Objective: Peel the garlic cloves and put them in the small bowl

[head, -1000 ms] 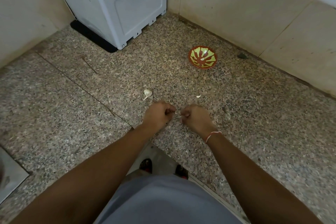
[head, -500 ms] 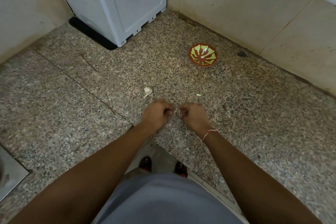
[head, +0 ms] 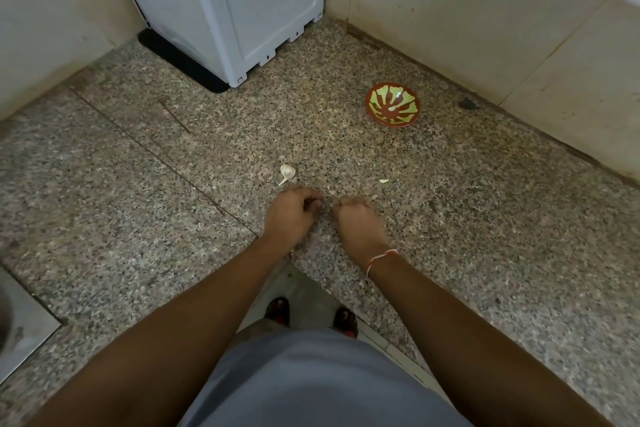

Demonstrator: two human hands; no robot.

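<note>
While curled tight over the speckled counter [head: 485, 218], left hand [head: 289, 215] and right hand [head: 360, 224] nearly touching at the fingertips; whatever is pinched between them too hidden to tell; garlic piece [head: 286, 173] just beyond the left knuckles; small bowl [head: 392, 108] well apart, far right, holding pale bits

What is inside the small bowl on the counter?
The small bowl shows a pale piece near its middle, likely peeled garlic. Nothing covers it, but the piece is too small to identify surely.
</note>
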